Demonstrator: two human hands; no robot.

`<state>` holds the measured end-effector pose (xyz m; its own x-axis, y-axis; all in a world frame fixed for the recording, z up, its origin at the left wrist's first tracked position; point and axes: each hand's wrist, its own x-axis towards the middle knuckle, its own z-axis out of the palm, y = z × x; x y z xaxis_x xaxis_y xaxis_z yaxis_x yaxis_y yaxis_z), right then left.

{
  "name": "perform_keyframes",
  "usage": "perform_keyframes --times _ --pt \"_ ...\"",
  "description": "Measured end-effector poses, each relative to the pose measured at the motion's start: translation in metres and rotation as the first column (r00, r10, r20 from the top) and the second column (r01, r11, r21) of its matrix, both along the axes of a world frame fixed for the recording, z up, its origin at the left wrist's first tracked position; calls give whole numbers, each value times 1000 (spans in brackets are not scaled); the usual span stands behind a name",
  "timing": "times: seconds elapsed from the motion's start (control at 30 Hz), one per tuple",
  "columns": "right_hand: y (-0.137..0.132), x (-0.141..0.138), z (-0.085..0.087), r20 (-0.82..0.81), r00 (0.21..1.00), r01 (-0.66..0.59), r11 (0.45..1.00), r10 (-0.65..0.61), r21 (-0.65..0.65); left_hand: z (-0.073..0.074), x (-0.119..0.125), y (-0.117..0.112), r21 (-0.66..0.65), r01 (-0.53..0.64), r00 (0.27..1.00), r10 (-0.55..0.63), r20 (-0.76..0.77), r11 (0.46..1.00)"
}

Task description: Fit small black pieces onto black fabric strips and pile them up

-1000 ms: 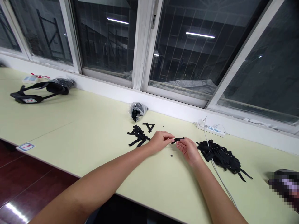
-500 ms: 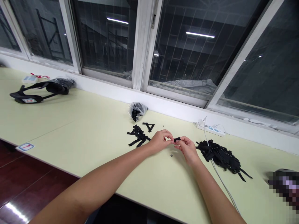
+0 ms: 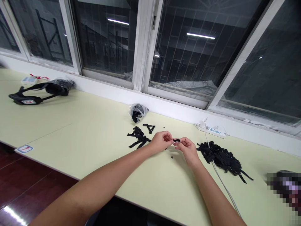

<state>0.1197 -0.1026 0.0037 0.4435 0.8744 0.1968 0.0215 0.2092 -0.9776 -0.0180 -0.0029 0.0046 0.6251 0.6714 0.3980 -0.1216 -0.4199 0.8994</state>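
Between my two hands is a short black fabric strap (image 3: 176,140), held above the table. My left hand (image 3: 162,141) pinches its left end between thumb and fingertips. The right end sits in the pinch of my right hand (image 3: 187,149). A small black ring (image 3: 172,157) lies on the table just below the hands, and a tiny dark piece (image 3: 164,127) lies beyond them. To the left of my left hand is a small pile of black straps (image 3: 139,138), with a strap folded into a triangle (image 3: 150,128) behind it.
A larger heap of black straps (image 3: 221,158) lies right of my hands, crossed by a white cable (image 3: 221,180) from a power strip (image 3: 213,131). A clear bag with black pieces (image 3: 138,113) stands at the back. A black headset (image 3: 28,99) rests far left; a pixelated object (image 3: 285,188) is far right.
Both hands stay in nearly the same place. The strap has turned slightly between the fingertips, and a dark bit now shows below my left fingers.
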Motion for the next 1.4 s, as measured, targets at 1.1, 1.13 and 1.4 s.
perform_keyframes --times 1.1,1.13,1.4 --pt "-24 0 18 698 599 10 867 394 -498 7 -15 19 644 -199 980 130 153 739" --pt "-25 -3 20 708 586 16 869 393 -495 7 -15 19 659 -203 979 130 158 724" --pt "-22 -1 11 721 647 6 945 247 -328 13 -19 18 603 -168 986 144 87 780"
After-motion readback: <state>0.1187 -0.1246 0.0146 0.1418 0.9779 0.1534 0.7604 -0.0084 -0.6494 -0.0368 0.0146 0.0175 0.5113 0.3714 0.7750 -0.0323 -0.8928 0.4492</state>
